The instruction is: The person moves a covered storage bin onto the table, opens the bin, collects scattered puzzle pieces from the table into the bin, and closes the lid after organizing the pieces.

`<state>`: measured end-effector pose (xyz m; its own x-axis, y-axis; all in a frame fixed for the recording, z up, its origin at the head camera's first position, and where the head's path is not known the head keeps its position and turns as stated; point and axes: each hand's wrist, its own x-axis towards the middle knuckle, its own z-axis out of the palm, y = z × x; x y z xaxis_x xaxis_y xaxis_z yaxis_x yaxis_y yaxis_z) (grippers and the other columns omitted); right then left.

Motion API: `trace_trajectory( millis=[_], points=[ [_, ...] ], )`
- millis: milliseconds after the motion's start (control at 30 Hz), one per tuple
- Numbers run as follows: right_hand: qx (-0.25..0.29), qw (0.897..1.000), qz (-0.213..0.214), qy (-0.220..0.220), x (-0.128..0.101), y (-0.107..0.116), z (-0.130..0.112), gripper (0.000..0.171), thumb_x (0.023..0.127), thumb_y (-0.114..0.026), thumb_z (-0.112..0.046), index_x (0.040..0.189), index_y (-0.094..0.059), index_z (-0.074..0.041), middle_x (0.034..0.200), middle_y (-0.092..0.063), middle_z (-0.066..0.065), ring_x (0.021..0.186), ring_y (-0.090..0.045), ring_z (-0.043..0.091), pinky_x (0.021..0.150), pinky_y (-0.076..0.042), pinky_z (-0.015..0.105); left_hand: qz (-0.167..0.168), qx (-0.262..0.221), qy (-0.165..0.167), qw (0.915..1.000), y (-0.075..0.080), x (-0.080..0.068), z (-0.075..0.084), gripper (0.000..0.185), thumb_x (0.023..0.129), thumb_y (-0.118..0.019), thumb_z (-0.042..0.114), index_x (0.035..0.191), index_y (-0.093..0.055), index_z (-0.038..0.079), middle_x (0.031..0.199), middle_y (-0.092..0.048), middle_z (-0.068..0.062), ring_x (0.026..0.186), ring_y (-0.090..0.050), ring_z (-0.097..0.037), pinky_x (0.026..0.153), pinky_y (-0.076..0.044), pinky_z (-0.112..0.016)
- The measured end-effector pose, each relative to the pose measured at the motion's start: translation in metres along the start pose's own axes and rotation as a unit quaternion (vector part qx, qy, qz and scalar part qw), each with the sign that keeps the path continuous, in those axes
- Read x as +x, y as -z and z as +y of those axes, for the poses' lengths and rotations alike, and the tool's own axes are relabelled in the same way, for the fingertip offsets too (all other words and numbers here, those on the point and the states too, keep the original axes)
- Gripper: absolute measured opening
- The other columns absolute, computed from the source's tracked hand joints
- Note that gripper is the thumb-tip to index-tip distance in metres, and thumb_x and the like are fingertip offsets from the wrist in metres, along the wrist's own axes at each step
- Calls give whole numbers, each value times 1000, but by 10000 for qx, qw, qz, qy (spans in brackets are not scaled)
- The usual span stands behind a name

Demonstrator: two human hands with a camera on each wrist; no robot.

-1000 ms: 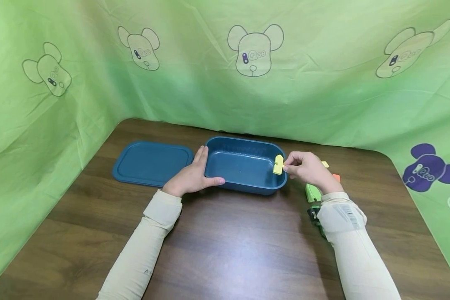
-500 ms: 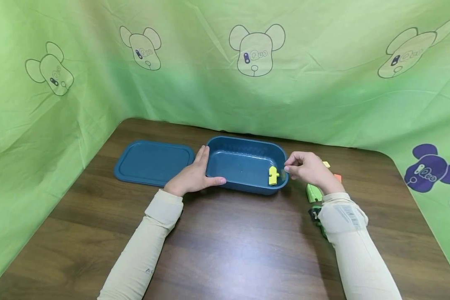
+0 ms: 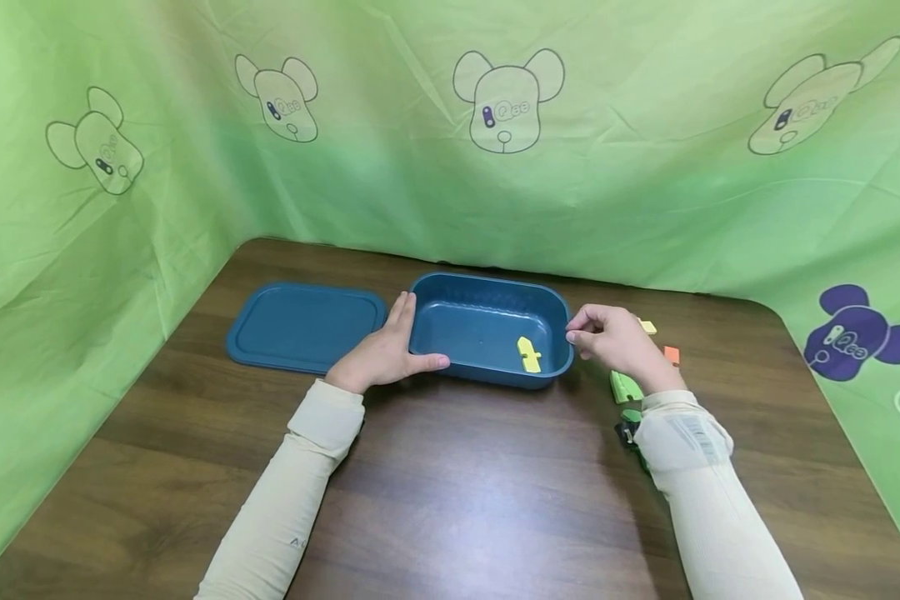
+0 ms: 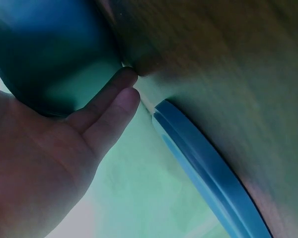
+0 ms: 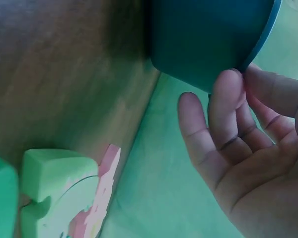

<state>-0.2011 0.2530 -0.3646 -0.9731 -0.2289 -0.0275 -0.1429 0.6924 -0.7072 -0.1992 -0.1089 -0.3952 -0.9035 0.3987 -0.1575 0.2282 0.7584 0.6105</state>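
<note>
One blue tub, one lid, one yellow piece inside, two hands at the tub's ends

On the brown worktop the single blue lid lies flat just left of the one blue tub; the left hand rests against the tub's left end with fingers straight and thumb along the near wall, curled round nothing. One yellow foam piece lies flat on the tub floor near the right end, its long axis running near to far, slightly slanted. The right hand hovers at the tub's right rim, fingers loosely bent, holding nothing. Right of it lie four visible loose pieces: two green pieces, a small yellow piece and an orange piece
</note>
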Motion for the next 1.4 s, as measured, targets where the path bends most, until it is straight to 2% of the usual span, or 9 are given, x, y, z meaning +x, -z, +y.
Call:
trace_trajectory(
  millis=[200, 333, 467, 733, 1033, 1167, 1300, 1400],
  points=[
    [-40, 9994, 336, 53, -11, 16, 12, 13, 98, -64, -5, 107, -68, 3, 85, -69, 16, 69, -66, 17, 60, -52, 28, -14, -37, -20, 10000, -1, 0, -1, 123, 85, -66, 71, 161, 13, 13, 168, 15, -6, 116, -62, -37, 84, -53, -41],
    [-66, 9985, 533, -71, -21, 31, 23, 17, 98, -63, -4, 111, -67, 5, 84, -69, 18, 67, -66, 19, 55, -51, 29, -25, -39, 15, 10000, -2, 0, -1, 124, 85, -65, 72, 161, 13, 15, 168, 15, -5, 106, -66, -35, 79, -53, -39],
    [-15, 9974, 639, -339, -32, 43, 37, 20, 98, -61, -4, 115, -65, 7, 86, -66, 20, 69, -68, 21, 59, -55, 31, -4, -42, 33, 10000, -1, -1, 1, 122, 86, -66, 70, 161, 13, 15, 168, 14, -6, 108, -65, -36, 80, -53, -41],
    [-648, 9935, 710, -606, -52, 62, 70, 22, 103, -58, -15, 115, -65, 3, 84, -67, 14, 68, -64, 20, 61, -48, 30, -35, -53, 74, 10000, 0, -3, 3, 122, 86, -67, 68, 161, 13, 15, 168, 16, -4, 102, -67, -34, 73, -53, -37],
    [-712, 9904, 289, -1152, -67, 69, 93, 26, 101, -57, -9, 119, -60, 8, 92, -65, 14, 75, -63, 21, 62, -54, 29, 29, -17, -15, 10000, -2, -1, 0, 123, 86, -67, 69, 162, 11, 13, 168, 12, -8, 111, -64, -38, 77, -54, -40],
    [-717, 9885, 29, -1331, -72, 68, 100, 23, 100, -59, -9, 115, -61, 7, 92, -64, 13, 76, -61, 21, 63, -55, 30, 53, -12, -34, 10000, -2, -1, 0, 123, 86, -67, 69, 162, 10, 13, 168, 12, -9, 115, -62, -39, 80, -54, -42],
    [-863, 9845, -198, -1513, -77, 69, 104, 21, 100, -62, -14, 107, -62, 5, 85, -61, 9, 74, -57, 22, 61, -53, 32, 58, 17, -32, 10000, -3, -1, -1, 123, 85, -66, 71, 162, 11, 13, 168, 12, -8, 110, -64, -38, 77, -54, -40],
    [-1198, 9783, -455, -1631, -83, 72, 105, 33, 98, -67, -24, 107, -58, 7, 82, -59, 10, 71, -57, 23, 60, -50, 35, 32, 7, -33, 10000, -2, -1, -2, 124, 85, -65, 72, 162, 12, 14, 168, 13, -8, 105, -66, -35, 74, -53, -38]
  ],
)
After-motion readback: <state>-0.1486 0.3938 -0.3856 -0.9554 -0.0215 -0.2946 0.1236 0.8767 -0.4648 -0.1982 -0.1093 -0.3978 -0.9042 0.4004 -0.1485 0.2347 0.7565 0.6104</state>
